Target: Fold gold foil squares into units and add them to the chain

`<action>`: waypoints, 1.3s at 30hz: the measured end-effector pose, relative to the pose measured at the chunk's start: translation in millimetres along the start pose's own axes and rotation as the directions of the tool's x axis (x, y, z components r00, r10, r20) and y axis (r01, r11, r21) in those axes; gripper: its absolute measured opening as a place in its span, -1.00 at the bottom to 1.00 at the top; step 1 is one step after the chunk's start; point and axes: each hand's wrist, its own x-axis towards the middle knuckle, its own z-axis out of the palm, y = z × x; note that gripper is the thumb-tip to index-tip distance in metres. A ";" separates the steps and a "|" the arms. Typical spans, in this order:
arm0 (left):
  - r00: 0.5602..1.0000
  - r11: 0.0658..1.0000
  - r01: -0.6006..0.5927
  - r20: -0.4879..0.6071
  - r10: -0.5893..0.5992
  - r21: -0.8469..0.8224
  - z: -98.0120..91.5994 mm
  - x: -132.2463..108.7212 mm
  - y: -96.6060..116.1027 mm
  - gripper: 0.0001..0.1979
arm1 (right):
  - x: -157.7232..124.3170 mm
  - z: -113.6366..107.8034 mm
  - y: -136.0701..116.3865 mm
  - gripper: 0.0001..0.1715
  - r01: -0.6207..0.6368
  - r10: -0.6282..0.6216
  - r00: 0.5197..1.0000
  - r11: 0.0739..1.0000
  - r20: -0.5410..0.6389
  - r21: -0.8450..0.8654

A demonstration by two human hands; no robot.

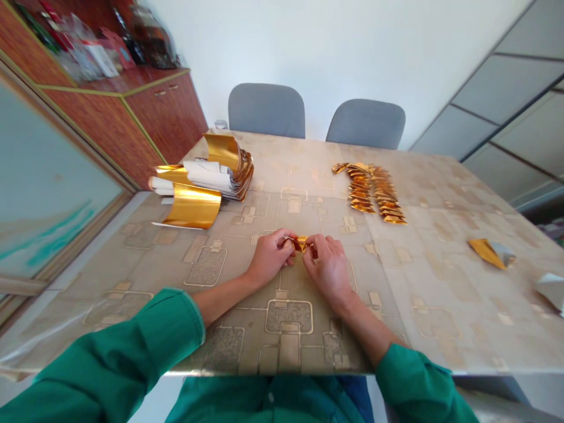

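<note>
View: we look down from head cam at patterned beige worktop (434,305)
L hand (271,257): fingers (287,245) together, clamped on L end of small folded gold foil piece (301,244)
R hand (328,273): fingers (314,247) clamped on R end of same piece
Piece location: betw. both hands, over middle of worktop
Near hands: row of folded gold foil pieces (370,191) ahead to R, not touching hands
L side: stack of gold & white foil sheets (191,205) on worktop, well apart from hands
Far R: gold/silver folded sheet (490,252), silver sheet (550,291) at worktop edge
Bkgd: 2 gray chairs (267,110), wood cabinet (165,123)
Sleeves: green (110,352), both arms
</note>
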 end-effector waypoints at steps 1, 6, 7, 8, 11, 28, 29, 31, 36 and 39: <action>1.000 1.000 0.008 -0.020 -0.008 -0.006 0.5 0.4 0.1 -0.78 | -0.4 1.3 -1.9 -0.82 0.004 -0.004 1.000 1.000 0.000 -0.008; 0.998 1.000 -0.008 -0.055 0.009 0.011 1.7 -0.3 0.7 -0.79 | -0.6 4.8 0.1 -0.82 -0.033 0.033 0.999 0.999 -0.001 0.018; 0.998 1.000 -0.010 -0.054 0.011 0.018 1.5 -0.5 0.9 -0.77 | -0.6 4.8 1.7 -0.82 -0.050 0.050 0.999 0.998 0.000 0.033; 0.999 1.000 -0.013 -0.050 0.015 0.028 1.1 -0.6 1.2 -0.76 | -0.6 4.9 3.1 -0.83 -0.064 0.064 0.998 0.997 0.000 0.049; 0.999 0.998 -0.025 -0.027 0.027 0.052 0.4 -0.3 1.2 -0.80 | -1.0 5.8 4.5 -0.84 -0.083 0.083 0.997 0.994 0.008 0.076; 0.998 0.997 -0.056 -0.030 0.058 0.060 0.5 -1.9 -1.6 -0.81 | 0.1 7.1 8.4 -0.96 -0.174 0.172 0.983 0.984 0.062 0.023; 0.998 0.995 -0.066 -0.001 0.066 0.070 0.5 -2.5 -1.5 -0.75 | 1.1 7.0 10.1 -0.96 -0.167 0.166 0.985 0.986 0.057 0.020; 0.996 0.991 -0.087 0.045 0.083 0.099 0.2 -3.9 -0.9 -0.60 | 4.5 5.2 17.2 -0.96 -0.164 0.163 0.986 0.986 0.041 0.015; 0.994 0.993 -0.068 0.095 0.058 0.101 -2.5 -4.9 -1.5 -0.49 | 18.5 -14.3 68.0 -0.90 -0.242 0.237 0.967 0.969 -0.091 -0.048; 0.990 0.990 -0.085 0.124 0.070 0.115 -4.0 -3.2 -4.4 -0.54 | 25.8 -28.0 111.2 -0.87 -0.323 0.273 0.929 0.928 -0.250 -0.187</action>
